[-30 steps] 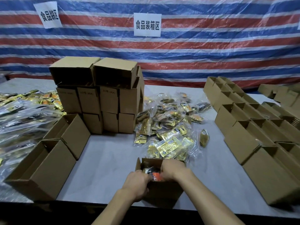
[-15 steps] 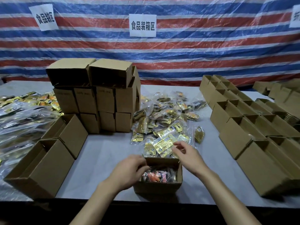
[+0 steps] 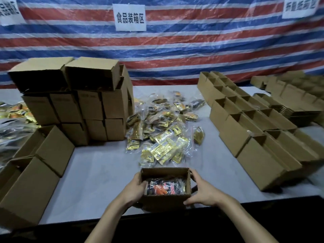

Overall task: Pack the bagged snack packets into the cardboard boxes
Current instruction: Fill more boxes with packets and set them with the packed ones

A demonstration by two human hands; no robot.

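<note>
A small open cardboard box (image 3: pixel 164 200) stands at the near edge of the table, holding a bagged snack packet (image 3: pixel 165 187) with black and orange print. My left hand (image 3: pixel 135 189) grips the box's left wall, thumb over the rim. On the right wall my right hand (image 3: pixel 203 190) holds the box, with the thumb low on its front corner. Just behind the box lies a heap of clear bags of gold snack packets (image 3: pixel 163 130).
A stack of closed boxes (image 3: pixel 84 100) rises at the back left. Two open boxes (image 3: pixel 33 172) lie on their sides at the near left. Rows of open empty boxes (image 3: pixel 254 132) fill the right side. More bagged packets (image 3: pixel 12 120) lie far left.
Both hands came off the packet and out of the box, then closed on its left and right walls. The box now stands upright and square to me.
</note>
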